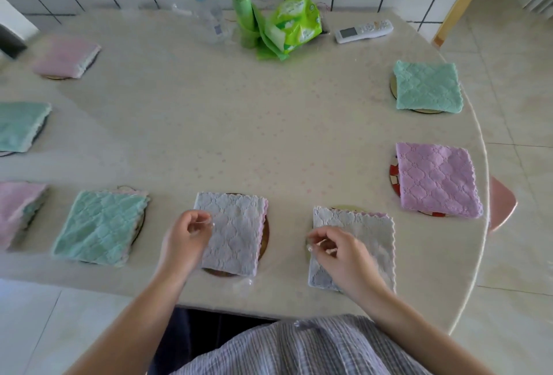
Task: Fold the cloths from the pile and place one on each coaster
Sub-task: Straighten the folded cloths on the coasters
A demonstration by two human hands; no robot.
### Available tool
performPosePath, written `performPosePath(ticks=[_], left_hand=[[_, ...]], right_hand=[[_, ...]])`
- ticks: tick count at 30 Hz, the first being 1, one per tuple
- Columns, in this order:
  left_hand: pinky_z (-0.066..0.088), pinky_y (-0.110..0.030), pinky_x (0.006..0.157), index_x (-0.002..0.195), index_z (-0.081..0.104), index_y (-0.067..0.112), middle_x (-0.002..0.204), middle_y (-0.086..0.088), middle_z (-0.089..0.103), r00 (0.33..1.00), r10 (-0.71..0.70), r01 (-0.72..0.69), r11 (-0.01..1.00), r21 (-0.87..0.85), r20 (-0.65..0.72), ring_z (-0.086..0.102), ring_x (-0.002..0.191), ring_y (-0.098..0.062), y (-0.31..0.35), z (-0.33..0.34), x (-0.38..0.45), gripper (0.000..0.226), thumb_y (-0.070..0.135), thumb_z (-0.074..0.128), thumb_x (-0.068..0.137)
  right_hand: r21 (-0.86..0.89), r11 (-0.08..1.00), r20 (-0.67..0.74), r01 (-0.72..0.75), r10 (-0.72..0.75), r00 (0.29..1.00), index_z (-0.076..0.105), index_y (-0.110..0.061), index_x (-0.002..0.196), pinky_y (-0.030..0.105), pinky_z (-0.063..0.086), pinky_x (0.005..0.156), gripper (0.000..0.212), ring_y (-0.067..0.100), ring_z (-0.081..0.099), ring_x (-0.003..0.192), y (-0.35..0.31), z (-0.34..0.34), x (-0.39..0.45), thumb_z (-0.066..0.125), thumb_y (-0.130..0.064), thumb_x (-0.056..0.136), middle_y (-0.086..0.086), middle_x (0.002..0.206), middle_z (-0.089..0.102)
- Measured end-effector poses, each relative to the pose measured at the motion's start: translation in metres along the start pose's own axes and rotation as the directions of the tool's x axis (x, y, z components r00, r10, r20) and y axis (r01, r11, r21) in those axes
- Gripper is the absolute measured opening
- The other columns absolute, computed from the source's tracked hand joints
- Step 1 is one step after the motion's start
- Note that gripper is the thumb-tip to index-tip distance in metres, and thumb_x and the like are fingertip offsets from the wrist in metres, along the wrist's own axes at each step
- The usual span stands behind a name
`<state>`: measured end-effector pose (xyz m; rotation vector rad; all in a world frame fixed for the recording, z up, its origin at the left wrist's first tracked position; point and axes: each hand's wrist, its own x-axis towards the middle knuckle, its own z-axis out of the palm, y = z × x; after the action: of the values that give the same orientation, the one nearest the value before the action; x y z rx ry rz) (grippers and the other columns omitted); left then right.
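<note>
Terry-weave folded cloths on the counter (269, 123), one per coaster: three green, three pink, two grey. Left grip (187, 235) and right grip (335, 250), loosely curled and released, hover over grey cloths (236, 234), (365, 240).

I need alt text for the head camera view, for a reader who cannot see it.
A person's left hand and right hand hover, fingers loosely curled, over two folded grey cloths on coasters at the near edge of a pale table. Six more folded green, pink and purple cloths ring the table.
</note>
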<state>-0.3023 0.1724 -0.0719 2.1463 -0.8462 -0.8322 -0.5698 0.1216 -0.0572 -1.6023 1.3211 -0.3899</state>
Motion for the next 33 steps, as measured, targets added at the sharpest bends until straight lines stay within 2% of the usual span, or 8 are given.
performPosePath(ticks=[4,9,12,16,19,23,28,33], left_hand=[[0.041,-0.026,0.071,0.102,0.055,0.022,0.101,0.004,0.060,0.999,0.007,-0.010,0.998,0.063,0.036,0.058,0.096,-0.014,-0.020,-0.025,0.030,0.019,0.018,0.064,0.085],[0.040,-0.022,0.065,0.102,0.053,0.024,0.095,0.010,0.059,0.979,0.008,-0.045,0.982,0.181,0.203,0.058,0.086,-0.005,-0.035,-0.049,0.059,0.022,0.026,0.065,0.083],[0.045,-0.022,0.068,0.094,0.053,0.024,0.090,0.012,0.062,0.922,0.084,-0.180,0.958,0.224,0.379,0.059,0.083,-0.002,-0.044,-0.061,0.070,0.018,0.030,0.066,0.083],[0.049,-0.027,0.074,0.093,0.052,0.024,0.087,0.013,0.063,0.826,0.146,-0.344,0.896,0.281,0.545,0.061,0.081,-0.003,-0.044,-0.072,0.083,0.020,0.033,0.066,0.083],[0.050,-0.029,0.073,0.088,0.052,0.024,0.082,0.011,0.063,0.783,0.170,-0.399,0.876,0.273,0.598,0.061,0.079,-0.005,-0.040,-0.074,0.088,0.019,0.034,0.067,0.082],[0.052,-0.029,0.073,0.083,0.054,0.024,0.080,0.011,0.064,0.760,0.161,-0.386,0.892,0.238,0.629,0.061,0.077,-0.004,-0.037,-0.073,0.091,0.018,0.034,0.069,0.081],[0.045,-0.017,0.066,0.084,0.057,0.022,0.080,0.009,0.065,0.758,0.149,-0.349,0.915,0.202,0.636,0.061,0.077,-0.005,-0.034,-0.066,0.088,0.015,0.027,0.070,0.081],[0.053,-0.032,0.072,0.079,0.056,0.025,0.077,0.004,0.067,0.749,0.103,-0.279,0.945,0.170,0.654,0.064,0.072,-0.011,-0.038,-0.058,0.089,0.016,0.025,0.073,0.078]], right_hand=[[-0.026,0.999,0.016,-0.032,0.033,0.999,0.065,-0.024,0.099,0.003,0.043,0.070,0.020,-0.005,0.059,0.084,-0.020,0.036,0.020,0.061,-0.010,0.086,-0.014,0.097,0.064],[-0.086,0.986,-0.074,-0.146,0.139,0.987,0.062,-0.030,0.095,0.003,0.043,0.068,0.016,-0.004,0.060,0.085,-0.041,0.082,0.035,0.063,-0.018,0.086,-0.013,0.096,0.064],[-0.139,0.957,-0.119,-0.255,0.240,0.963,0.062,-0.027,0.091,0.012,0.047,0.072,0.005,0.001,0.061,0.086,-0.045,0.104,0.039,0.063,-0.026,0.086,-0.010,0.097,0.065],[-0.162,0.901,-0.242,-0.401,0.358,0.902,0.062,-0.024,0.090,0.031,0.054,0.074,0.007,0.009,0.062,0.082,-0.048,0.119,0.036,0.064,-0.028,0.084,-0.008,0.090,0.066],[-0.149,0.878,-0.303,-0.454,0.397,0.866,0.061,-0.023,0.091,0.024,0.049,0.065,0.010,0.006,0.059,0.077,-0.052,0.123,0.032,0.064,-0.028,0.084,-0.011,0.085,0.065],[-0.093,0.871,-0.331,-0.482,0.430,0.840,0.059,-0.022,0.094,0.013,0.039,0.057,0.016,0.003,0.056,0.075,-0.057,0.125,0.034,0.068,-0.027,0.081,-0.016,0.082,0.061],[-0.039,0.873,-0.308,-0.486,0.452,0.837,0.059,-0.021,0.091,0.017,0.042,0.060,0.017,0.002,0.054,0.071,-0.055,0.124,0.037,0.071,-0.026,0.080,-0.015,0.079,0.060],[0.031,0.889,-0.297,-0.457,0.445,0.845,0.061,-0.019,0.090,0.017,0.041,0.060,0.014,0.005,0.056,0.070,-0.047,0.123,0.033,0.071,-0.017,0.080,-0.014,0.078,0.061]])
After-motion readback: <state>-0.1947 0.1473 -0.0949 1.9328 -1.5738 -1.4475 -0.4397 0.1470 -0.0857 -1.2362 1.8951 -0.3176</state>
